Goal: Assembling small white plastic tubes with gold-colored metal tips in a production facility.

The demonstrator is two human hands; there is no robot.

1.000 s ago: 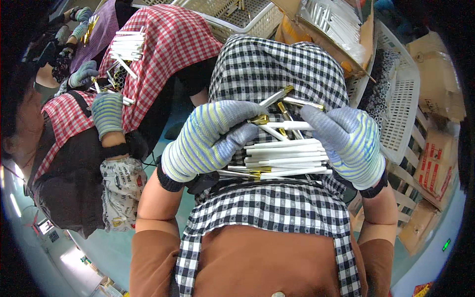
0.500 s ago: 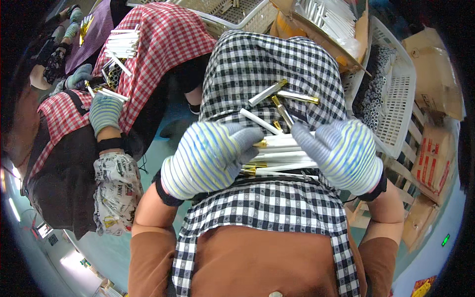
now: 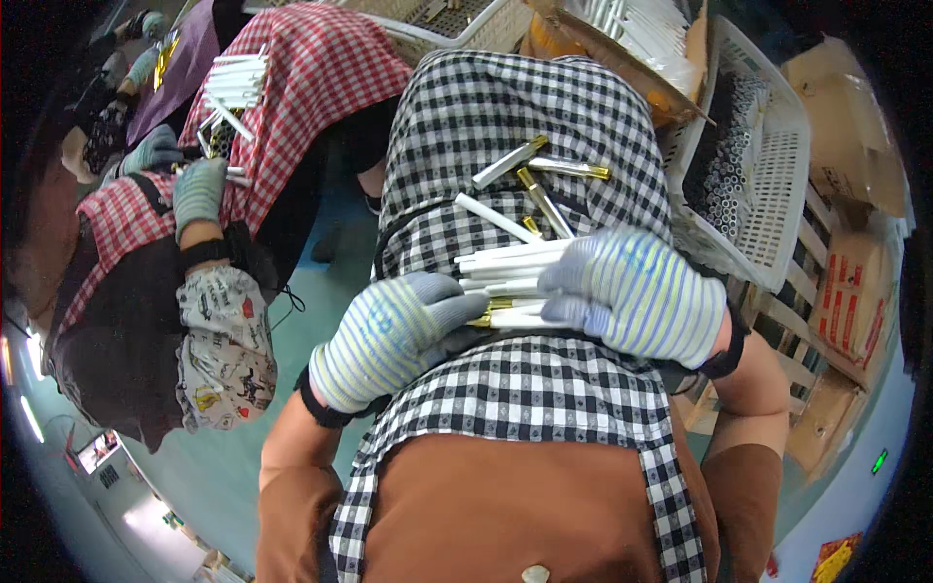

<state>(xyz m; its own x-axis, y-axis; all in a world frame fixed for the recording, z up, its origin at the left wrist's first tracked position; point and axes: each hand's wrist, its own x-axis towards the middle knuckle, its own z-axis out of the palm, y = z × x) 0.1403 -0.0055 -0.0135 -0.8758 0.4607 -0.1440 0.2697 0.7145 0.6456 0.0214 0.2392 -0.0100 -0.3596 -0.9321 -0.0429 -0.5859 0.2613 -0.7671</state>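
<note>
On my black-and-white checked apron [image 3: 525, 107] lies a row of slim white tubes [image 3: 515, 255], gold pieces showing among them. My left hand [image 3: 394, 335], in a striped knit glove, is closed at the row's left end, thumb and fingertips pinching a gold end piece [image 3: 480, 319]. From the right, my right hand [image 3: 637, 296], gloved alike, curls its fingers over the white tubes and grips them; its fingertips are partly hidden. Farther up the lap rest loose pieces: a plain white tube [image 3: 496, 218], a silver-and-gold tube [image 3: 546, 202] and two gold-ended white tubes [image 3: 510, 162].
To the left, a person in a red checked apron [image 3: 321, 68] handles similar tubes with gloved hands [image 3: 201, 189]. A white plastic basket [image 3: 782, 160] of dark, ring-ended tubes stands right, beside a cardboard box [image 3: 671, 92] of white tubes. More cartons [image 3: 846, 126] rest on a wooden pallet.
My left hand has moved down and slightly left. My right hand has shifted left and now lies over the tubes. The whole view has tilted a little.
</note>
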